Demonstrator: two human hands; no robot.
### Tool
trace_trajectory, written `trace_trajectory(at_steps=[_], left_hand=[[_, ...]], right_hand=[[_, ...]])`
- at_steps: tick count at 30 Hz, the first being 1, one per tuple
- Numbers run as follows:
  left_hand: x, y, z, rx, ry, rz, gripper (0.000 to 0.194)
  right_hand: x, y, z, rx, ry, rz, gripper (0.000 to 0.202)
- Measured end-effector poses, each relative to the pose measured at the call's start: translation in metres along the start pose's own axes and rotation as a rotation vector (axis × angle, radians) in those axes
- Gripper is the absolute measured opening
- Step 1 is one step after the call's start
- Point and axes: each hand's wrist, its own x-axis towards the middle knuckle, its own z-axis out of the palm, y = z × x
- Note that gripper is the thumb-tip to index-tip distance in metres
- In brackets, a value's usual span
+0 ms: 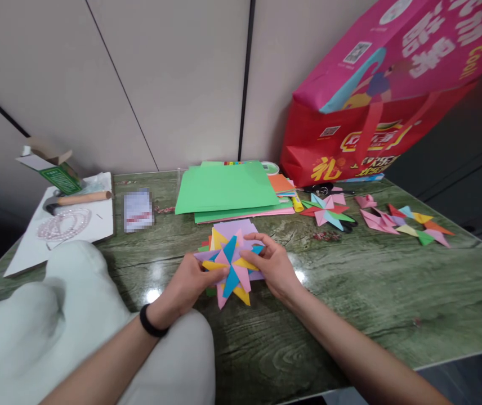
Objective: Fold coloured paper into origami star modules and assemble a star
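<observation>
A folded paper star [233, 274] with yellow, blue, pink and purple points is held up between my two hands. My left hand [192, 281] pinches its left points, thumb on the front face. On the other side my right hand [273, 263] grips the right points between thumb and fingers. Behind the star, sheets of purple paper [245, 228] lie on the green marbled table [300, 349], partly hidden by the star and my hands. Some green and orange paper edges peek out at the star's left.
Green paper sheets [228, 188] are stacked at the back, beside a yellow glue stick [297, 203]. More folded paper stars [327, 211] and pink pieces [378, 220] lie to the right. Large gift bags [342, 135] stand behind. A white plush [80, 292] fills the lower left.
</observation>
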Motion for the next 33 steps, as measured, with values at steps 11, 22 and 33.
trace_trajectory(at_steps=[11,22,33], left_hand=[[0.002,-0.002,0.000,-0.037,0.035,-0.014,0.017],[0.002,-0.003,0.001,-0.078,0.056,-0.062,0.021],[0.002,-0.003,0.003,-0.084,0.057,-0.009,0.019]], right_hand=[[0.001,0.005,0.002,-0.285,0.027,-0.130,0.028],[-0.006,-0.002,0.008,-0.294,0.105,-0.141,0.026],[-0.010,-0.003,0.011,-0.351,0.116,-0.196,0.021]])
